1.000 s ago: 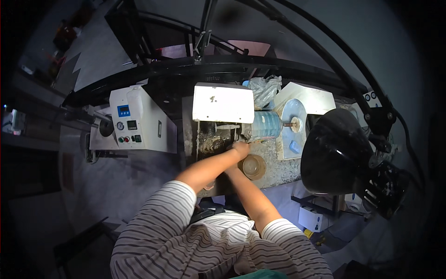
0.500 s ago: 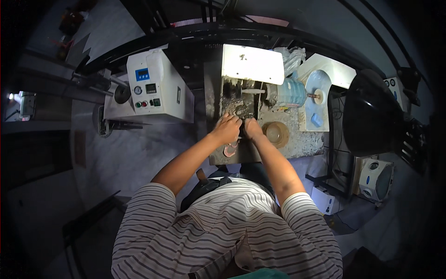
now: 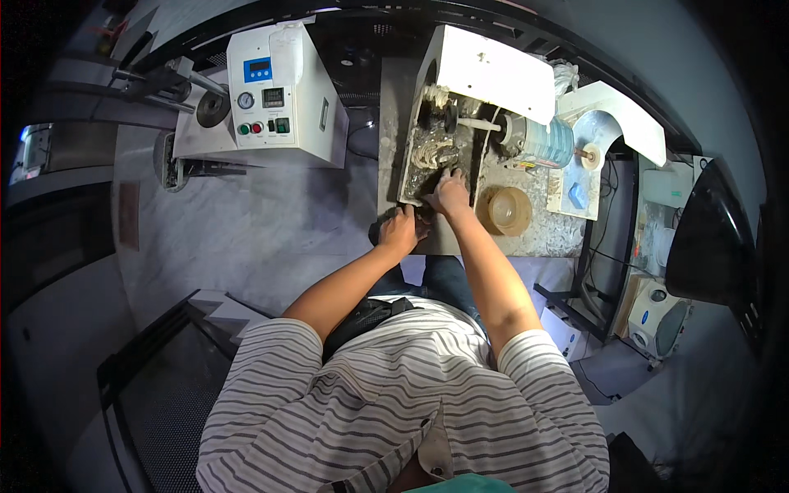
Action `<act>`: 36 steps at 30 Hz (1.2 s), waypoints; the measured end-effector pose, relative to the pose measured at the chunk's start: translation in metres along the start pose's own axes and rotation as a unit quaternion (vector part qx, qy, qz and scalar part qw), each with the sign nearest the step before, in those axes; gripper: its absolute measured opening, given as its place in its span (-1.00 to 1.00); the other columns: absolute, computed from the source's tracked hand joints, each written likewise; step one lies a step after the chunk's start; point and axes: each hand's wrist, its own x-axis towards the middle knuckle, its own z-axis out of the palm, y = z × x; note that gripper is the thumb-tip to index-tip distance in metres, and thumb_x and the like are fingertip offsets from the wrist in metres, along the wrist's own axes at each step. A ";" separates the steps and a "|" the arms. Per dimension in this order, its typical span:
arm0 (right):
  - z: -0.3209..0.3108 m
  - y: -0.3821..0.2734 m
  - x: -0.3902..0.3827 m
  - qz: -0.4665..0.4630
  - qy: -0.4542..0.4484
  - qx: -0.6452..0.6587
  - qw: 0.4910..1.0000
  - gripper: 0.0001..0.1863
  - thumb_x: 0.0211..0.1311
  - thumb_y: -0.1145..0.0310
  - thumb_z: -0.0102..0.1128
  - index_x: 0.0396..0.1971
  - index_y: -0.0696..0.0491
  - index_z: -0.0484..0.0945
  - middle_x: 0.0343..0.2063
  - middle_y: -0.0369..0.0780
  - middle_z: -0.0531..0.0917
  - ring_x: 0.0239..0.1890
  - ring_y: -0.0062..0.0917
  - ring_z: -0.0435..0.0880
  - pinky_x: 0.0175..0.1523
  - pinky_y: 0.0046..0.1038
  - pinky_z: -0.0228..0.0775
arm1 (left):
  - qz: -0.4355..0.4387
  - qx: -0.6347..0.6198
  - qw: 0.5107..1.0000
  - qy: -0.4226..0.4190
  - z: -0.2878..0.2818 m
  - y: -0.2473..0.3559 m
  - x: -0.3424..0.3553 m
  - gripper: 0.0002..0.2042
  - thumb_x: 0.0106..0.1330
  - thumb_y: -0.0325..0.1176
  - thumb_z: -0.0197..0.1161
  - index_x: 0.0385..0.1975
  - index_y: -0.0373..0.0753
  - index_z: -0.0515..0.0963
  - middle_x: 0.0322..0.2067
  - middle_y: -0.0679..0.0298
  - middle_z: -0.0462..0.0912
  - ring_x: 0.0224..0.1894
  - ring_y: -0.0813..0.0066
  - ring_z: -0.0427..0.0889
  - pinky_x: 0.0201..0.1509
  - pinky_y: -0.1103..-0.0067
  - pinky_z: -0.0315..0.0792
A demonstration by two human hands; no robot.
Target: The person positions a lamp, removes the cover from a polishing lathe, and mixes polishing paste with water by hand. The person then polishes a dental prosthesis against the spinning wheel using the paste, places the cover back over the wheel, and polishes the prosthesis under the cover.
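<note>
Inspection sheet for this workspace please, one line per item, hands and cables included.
Surface: bench stained with pale residue.
Things: trough grimy inside, white cover at its far side; bowl right of it.
Clutter: clear blue bottle on its side; blue block; crumpled plastic bag.
Hands: left hand at the bench's near edge, right hand at the trough's near end; grips unclear.
Cables: dark cables right of the bench.
Surroundings: white control box left, black lamp right.
</note>
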 end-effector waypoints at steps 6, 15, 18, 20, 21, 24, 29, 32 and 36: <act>-0.039 -0.032 -0.004 0.120 0.110 0.170 0.972 -0.81 0.01 0.41 0.06 -0.55 0.20 0.59 -0.48 0.02 0.64 -0.35 -0.12 0.66 -0.18 -0.26 0.52 | 0.018 0.027 0.999 0.013 0.025 -0.005 -0.003 -0.48 0.02 -0.31 0.37 -0.07 -0.31 0.27 -0.12 -0.03 0.39 -0.12 -0.04 0.54 -0.11 0.20 0.45; -0.059 0.012 0.010 0.024 0.069 0.358 0.931 -0.20 -0.10 0.09 0.35 0.09 0.30 0.30 0.06 0.17 0.36 0.17 -0.13 0.33 0.25 -0.34 0.14 | 0.022 -0.066 0.997 0.020 0.019 -0.007 -0.014 -0.63 0.14 -0.43 0.23 -0.12 -0.40 0.29 -0.13 -0.12 0.36 -0.09 -0.14 0.48 -0.05 0.22 0.45; -0.055 0.006 0.037 -0.030 0.006 0.257 0.966 -0.10 0.04 -0.05 0.15 0.24 0.28 0.09 0.27 0.13 0.06 0.36 -0.15 -0.04 0.40 -0.26 -0.23 | -0.011 -0.130 0.991 0.031 0.041 -0.021 -0.019 -0.77 0.22 -0.43 0.14 -0.21 -0.41 0.34 -0.13 -0.10 0.35 -0.08 -0.11 0.48 -0.04 0.24 0.46; -0.056 0.009 0.064 -0.021 -0.046 0.158 0.986 -0.17 0.20 -0.12 -0.12 0.27 0.25 0.06 0.33 0.09 -0.09 0.41 -0.17 -0.27 0.42 -0.12 -0.47 | -0.046 -0.176 0.983 0.023 0.048 -0.027 -0.016 -0.82 0.23 -0.43 0.11 -0.26 -0.41 0.37 -0.12 -0.09 0.34 -0.07 -0.09 0.47 -0.03 0.25 0.46; -0.056 0.017 0.072 -0.040 -0.027 0.097 0.994 -0.25 0.23 -0.01 -0.11 0.27 0.21 0.07 0.32 0.11 -0.04 0.40 -0.17 -0.18 0.43 -0.18 -0.36 | -0.042 -0.215 0.976 0.016 0.043 -0.023 -0.019 -0.84 0.27 -0.43 0.04 -0.28 -0.41 0.38 -0.13 -0.08 0.33 -0.08 -0.08 0.46 -0.03 0.26 0.45; -0.061 0.013 0.078 -0.113 -0.019 0.190 0.975 -0.39 0.24 0.21 -0.12 0.26 0.17 0.11 0.29 0.05 0.10 0.32 -0.14 0.10 0.40 -0.30 -0.09 | -0.034 -0.233 0.971 0.037 0.036 -0.025 -0.025 -0.87 0.30 -0.48 -0.05 -0.32 -0.42 0.40 -0.18 -0.08 0.35 -0.14 -0.08 0.45 -0.03 0.25 0.40; -0.041 0.003 0.048 -0.231 0.052 0.172 0.956 -0.47 0.18 0.30 -0.06 0.16 0.19 0.27 0.22 0.04 0.25 0.28 -0.13 0.19 0.37 -0.27 -0.01 | 0.007 -0.215 0.972 0.090 0.016 -0.021 -0.031 -0.90 0.26 -0.54 -0.05 -0.37 -0.40 0.42 -0.31 -0.06 0.46 -0.24 -0.06 0.48 -0.11 0.25 0.35; -0.044 -0.002 0.018 -0.264 0.025 0.189 0.945 -0.52 0.13 0.31 0.00 0.05 0.21 0.36 0.13 0.05 0.36 0.21 -0.09 0.29 0.34 -0.27 0.07 | -0.049 -0.251 0.963 0.082 -0.002 -0.021 -0.033 -0.92 0.24 -0.56 -0.02 -0.38 -0.39 0.44 -0.40 -0.04 0.54 -0.30 -0.04 0.54 -0.21 0.30 0.39; -0.065 0.003 -0.005 -0.337 -0.027 0.159 0.927 -0.65 0.09 0.27 0.02 -0.22 0.20 0.54 -0.09 0.06 0.54 0.07 -0.13 0.44 0.20 -0.31 0.25 | -0.023 -0.248 0.952 0.176 -0.015 -0.024 -0.038 -0.93 0.21 -0.58 0.01 -0.39 -0.37 0.46 -0.45 0.00 0.58 -0.37 0.06 0.60 -0.28 0.40 0.44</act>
